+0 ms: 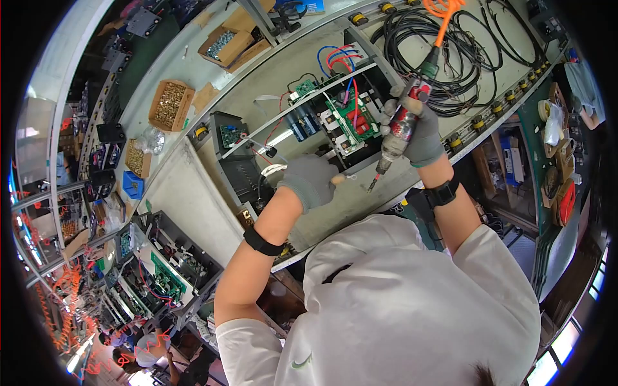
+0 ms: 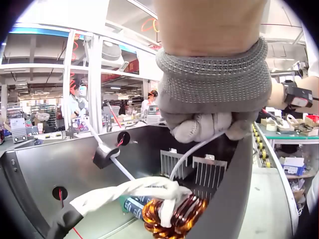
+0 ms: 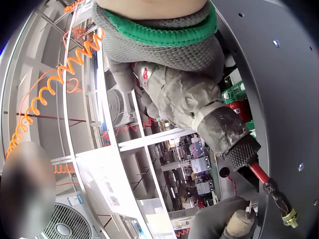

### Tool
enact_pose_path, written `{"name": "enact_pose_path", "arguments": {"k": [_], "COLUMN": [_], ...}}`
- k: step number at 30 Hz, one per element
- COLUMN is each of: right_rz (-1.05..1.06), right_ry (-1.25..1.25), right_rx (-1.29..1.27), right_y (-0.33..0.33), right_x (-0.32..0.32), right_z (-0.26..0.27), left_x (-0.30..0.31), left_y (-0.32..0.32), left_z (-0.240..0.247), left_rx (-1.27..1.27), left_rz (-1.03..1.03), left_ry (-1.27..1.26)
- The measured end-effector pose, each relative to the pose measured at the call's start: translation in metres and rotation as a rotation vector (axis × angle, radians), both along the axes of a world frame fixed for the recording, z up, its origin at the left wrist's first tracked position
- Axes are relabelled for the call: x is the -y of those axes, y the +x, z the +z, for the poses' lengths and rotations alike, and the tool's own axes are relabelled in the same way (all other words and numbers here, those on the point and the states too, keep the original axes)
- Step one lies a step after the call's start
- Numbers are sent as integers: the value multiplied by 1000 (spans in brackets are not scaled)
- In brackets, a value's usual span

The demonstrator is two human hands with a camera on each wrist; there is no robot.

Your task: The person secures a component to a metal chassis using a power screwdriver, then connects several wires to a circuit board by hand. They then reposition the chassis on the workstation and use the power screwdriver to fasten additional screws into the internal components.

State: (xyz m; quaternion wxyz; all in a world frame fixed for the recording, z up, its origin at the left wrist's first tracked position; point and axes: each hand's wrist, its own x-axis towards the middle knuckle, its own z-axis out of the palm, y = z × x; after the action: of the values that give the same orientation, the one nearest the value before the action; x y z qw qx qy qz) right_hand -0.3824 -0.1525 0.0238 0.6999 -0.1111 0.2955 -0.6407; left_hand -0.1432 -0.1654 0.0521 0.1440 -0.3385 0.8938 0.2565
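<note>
In a grey glove, my right hand [image 1: 425,138] grips a red and grey power screwdriver [image 1: 400,125], its bit pointing down at the near side of an open metal case [image 2: 37,162]. A brass-coloured screw [image 3: 290,217] sits on the bit's tip, close over the case's dark side panel [image 3: 286,114]. My gloved left hand [image 1: 312,180] is just left of the bit, over the case's near wall. Its curled fingers pinch a thin white cable [image 2: 189,157] that runs down beside a copper coil [image 2: 189,214]. Inside the case are a green circuit board [image 1: 342,143] and blue capacitors [image 1: 299,125].
Black cable coils [image 1: 450,71] lie on the bench right of the case. Boxes of small fasteners [image 1: 170,106] and a blue bin [image 1: 133,184] stand to the left. An orange air hose [image 1: 444,19] leads to the screwdriver. Another unit with boards [image 1: 164,276] is at lower left.
</note>
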Motion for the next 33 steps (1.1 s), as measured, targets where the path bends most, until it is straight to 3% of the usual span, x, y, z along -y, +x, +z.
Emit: {"name": "enact_pose_path", "arguments": {"k": [4,9,11,18,24,33], "right_rz": [145,207,337,409,432,497], "right_ry": [93,104,139,218,163,204], "right_rx": [15,-90,-196,-12,-175,-175], "right_y": [2,35,43,79,118,125], "right_x": [9,12,10,11,9,7], "right_z": [-4,-2,-5,-4,-7,-7], "left_x": [6,4,1,-1,-9,-19], "left_y": [-15,9,20,53,89,87], "left_z": [15,17,21,34,41,-4], "left_rx": [422,469,522,608,673,634], "left_rz": [38,144,228,326,424,428], "left_ry": [172,199,209,234,192,127]}}
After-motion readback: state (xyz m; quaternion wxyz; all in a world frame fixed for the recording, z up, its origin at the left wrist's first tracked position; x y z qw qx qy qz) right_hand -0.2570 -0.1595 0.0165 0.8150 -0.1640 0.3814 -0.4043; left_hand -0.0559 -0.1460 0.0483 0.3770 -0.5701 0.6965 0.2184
